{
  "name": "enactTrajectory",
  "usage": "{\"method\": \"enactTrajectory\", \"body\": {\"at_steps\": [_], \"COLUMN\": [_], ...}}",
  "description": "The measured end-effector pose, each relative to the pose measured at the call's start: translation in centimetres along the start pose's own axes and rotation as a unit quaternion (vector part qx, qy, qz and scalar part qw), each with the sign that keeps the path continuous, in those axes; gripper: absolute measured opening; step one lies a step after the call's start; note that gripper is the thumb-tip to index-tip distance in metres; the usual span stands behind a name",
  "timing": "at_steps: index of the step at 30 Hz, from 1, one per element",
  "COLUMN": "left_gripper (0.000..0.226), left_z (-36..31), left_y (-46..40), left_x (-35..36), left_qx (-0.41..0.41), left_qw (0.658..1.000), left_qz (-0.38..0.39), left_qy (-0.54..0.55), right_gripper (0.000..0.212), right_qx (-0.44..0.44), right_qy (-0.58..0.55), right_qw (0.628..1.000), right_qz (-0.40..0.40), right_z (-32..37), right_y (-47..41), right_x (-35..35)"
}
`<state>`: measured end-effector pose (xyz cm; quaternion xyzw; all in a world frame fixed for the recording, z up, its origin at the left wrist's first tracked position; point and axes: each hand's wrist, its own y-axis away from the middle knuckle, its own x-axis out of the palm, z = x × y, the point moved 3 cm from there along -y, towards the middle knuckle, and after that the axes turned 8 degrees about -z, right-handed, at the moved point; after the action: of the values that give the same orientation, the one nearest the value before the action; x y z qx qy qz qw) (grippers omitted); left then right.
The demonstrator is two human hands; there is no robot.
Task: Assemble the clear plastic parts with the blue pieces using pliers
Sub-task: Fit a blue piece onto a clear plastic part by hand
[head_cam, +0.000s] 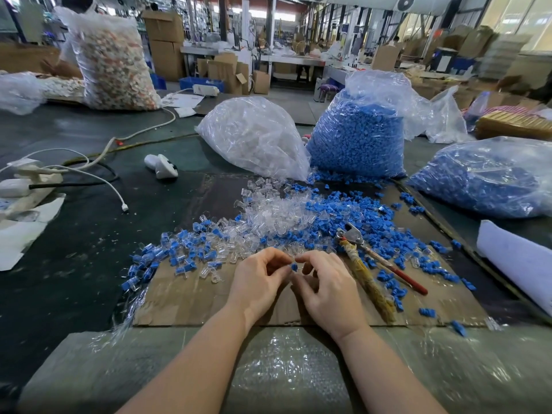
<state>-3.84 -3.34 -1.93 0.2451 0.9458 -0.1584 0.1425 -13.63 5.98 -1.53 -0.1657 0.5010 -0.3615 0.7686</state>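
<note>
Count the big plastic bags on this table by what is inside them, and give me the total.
Bag of clear parts: 1
Bags of blue pieces: 2
Bag of orange-and-white pieces: 1
Total: 4

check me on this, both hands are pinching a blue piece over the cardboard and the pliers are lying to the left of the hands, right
Not quite. The head view shows the pliers lying to the right of the hands, not the left. The rest holds: the left hand and right hand meet on a blue piece over the cardboard.
</note>
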Motion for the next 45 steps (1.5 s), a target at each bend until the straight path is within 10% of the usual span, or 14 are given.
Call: {"method": "enactTrajectory", "body": {"at_steps": [36, 42, 45], "left_gripper": [0.007, 0.007, 0.009], "left_z": [0.0, 0.0, 0.1], "left_y": [0.0, 0.0, 0.0], "left_x": [0.0, 0.1, 0.1], "left_qx": [0.003, -0.014, -0.012], "left_qw": [1.0, 1.0, 1.0], "left_qz": [-0.005, -0.007, -0.008], "left_qy": [-0.027, 0.003, 0.001], "right_gripper": [0.018, 0.03, 0.05], "right_qx": [-0.033, 0.101, 0.259], "right_qy": [0.009, 0.115, 0.298], "right_qw": [0.999, 0.985, 0.919], "right_qz": [-0.015, -0.084, -0.006], "right_z": [-0.2, -1.6, -3.8], "right_y": [-0.1, -0.6, -1.1], "right_x": [0.2, -1.5, -3.1]}}
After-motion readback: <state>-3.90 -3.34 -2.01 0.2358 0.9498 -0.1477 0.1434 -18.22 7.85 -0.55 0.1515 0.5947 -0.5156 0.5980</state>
